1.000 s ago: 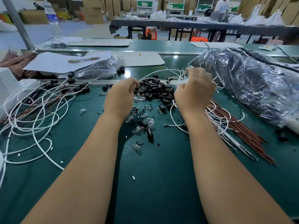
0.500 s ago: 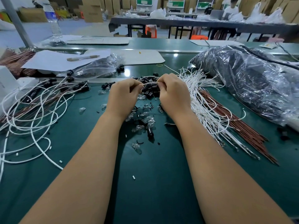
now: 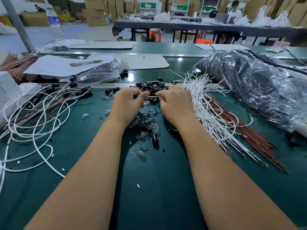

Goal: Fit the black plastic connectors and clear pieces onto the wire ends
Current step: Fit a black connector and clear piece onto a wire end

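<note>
Wire (image 3: 152, 96) pinched at both ends, left hand (image 3: 127, 103) and right hand (image 3: 176, 103) curled round it, short span bridging the thumbs. Held just above connectors (image 3: 153, 87); clear pieces (image 3: 146, 128) nearer, on mat (image 3: 149, 188).

1. Bright, even light from overhead.
2. White glare spots on the far table (image 3: 180, 59) and glints on the plastic bag (image 3: 259, 87).
3. Soft shadows lie under both forearms.
4. Wide-angle bending at the edges; far background slightly soft.
</note>
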{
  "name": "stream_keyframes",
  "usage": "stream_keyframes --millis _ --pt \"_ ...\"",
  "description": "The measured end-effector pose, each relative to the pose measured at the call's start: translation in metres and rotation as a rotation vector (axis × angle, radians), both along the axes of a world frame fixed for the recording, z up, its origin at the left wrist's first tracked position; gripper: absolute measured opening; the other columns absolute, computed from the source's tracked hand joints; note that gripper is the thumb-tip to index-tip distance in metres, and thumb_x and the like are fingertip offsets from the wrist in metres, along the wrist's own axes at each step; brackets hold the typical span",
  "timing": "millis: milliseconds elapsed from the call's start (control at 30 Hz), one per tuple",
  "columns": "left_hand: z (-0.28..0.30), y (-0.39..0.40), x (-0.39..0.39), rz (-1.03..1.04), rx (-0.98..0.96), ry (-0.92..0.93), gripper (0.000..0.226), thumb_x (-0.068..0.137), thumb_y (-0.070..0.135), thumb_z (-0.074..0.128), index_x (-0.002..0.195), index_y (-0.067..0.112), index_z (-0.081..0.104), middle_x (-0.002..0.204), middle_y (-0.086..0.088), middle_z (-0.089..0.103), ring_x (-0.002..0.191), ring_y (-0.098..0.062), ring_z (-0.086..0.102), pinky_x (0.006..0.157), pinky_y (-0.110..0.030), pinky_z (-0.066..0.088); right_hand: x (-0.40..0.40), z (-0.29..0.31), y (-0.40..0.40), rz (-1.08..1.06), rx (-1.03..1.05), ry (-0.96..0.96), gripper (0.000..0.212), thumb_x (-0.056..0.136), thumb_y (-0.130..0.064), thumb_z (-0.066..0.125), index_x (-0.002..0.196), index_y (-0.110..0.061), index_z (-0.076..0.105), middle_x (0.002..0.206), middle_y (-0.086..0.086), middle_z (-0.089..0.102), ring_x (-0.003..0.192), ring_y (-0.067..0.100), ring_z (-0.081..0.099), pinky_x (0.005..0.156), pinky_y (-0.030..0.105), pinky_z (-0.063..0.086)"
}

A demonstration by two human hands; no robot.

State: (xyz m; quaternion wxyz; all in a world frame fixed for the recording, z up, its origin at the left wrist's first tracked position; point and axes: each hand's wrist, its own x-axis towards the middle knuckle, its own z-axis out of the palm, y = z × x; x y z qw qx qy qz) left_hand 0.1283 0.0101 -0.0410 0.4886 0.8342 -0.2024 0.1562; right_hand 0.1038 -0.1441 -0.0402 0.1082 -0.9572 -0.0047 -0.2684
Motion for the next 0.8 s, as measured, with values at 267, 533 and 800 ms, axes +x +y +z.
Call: stream_keyframes --millis 267,533,800 --pt "-0.002 0.001 0.005 0.037 -0.044 0.016 0.033 0.094 0.03 0.061 0.07 0.008 0.067 0.061 -0.01 0.065 0.041 -0.003 0.038 0.048 -0.02 0.036 0.006 -0.005 0.008 -0.07 -0.062 0.041 0.032 0.091 -0.048 0.056 0.115 -0.03 0.066 0.108 0.0 0.063 0.108 0.022 0.054 0.094 0.038 0.032" --pt "0.005 0.002 0.0 -0.044 -0.316 0.135 0.045 0.098 0.037 0.051 0.071 0.006 0.068 0.062 -0.006 0.063 0.056 -0.013 0.055 0.059 -0.024 0.047 0.004 -0.002 0.012 -0.054 0.006 0.032 0.029 0.086 -0.051 0.061 0.104 -0.029 0.069 0.104 -0.001 0.066 0.107 0.022 0.056 0.092 0.036 0.032" --pt "0.004 -0.003 0.006 -0.066 -0.506 0.323 0.021 0.1 0.003 0.044 0.11 0.006 0.061 0.092 -0.01 0.069 0.076 -0.015 0.068 0.071 -0.024 0.057 -0.004 0.007 0.006 0.144 0.529 -0.057 0.016 0.089 -0.026 0.064 0.103 -0.025 0.072 0.072 -0.022 0.061 0.072 0.0 0.056 0.073 0.026 0.045"
